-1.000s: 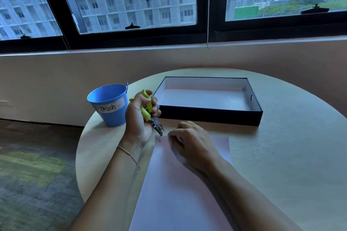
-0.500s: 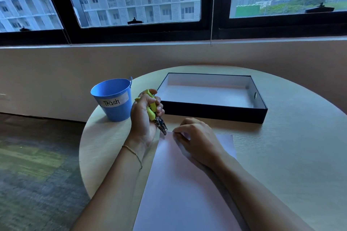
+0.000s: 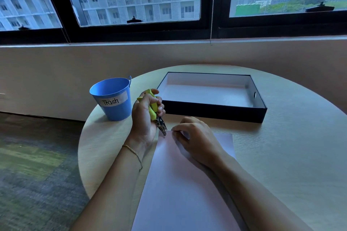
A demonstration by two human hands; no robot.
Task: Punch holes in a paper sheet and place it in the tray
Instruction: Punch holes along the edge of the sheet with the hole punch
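A pale sheet of paper lies flat on the round table, reaching from near the table's middle toward me. My left hand is shut on a hole punch with yellow-green handles; its metal jaws sit at the sheet's far left corner. My right hand rests on the sheet's far end, fingertips pinching the far edge just right of the jaws. A black tray with a white inside stands empty behind the sheet.
A blue bucket labelled "Trash" stands at the table's far left, close to my left hand. The round wooden table ends near a low wall under windows. Carpeted floor lies to the left.
The punch's jaws have come down and right onto the sheet's far left corner. My right hand stays on the far edge. The view has shifted slightly.
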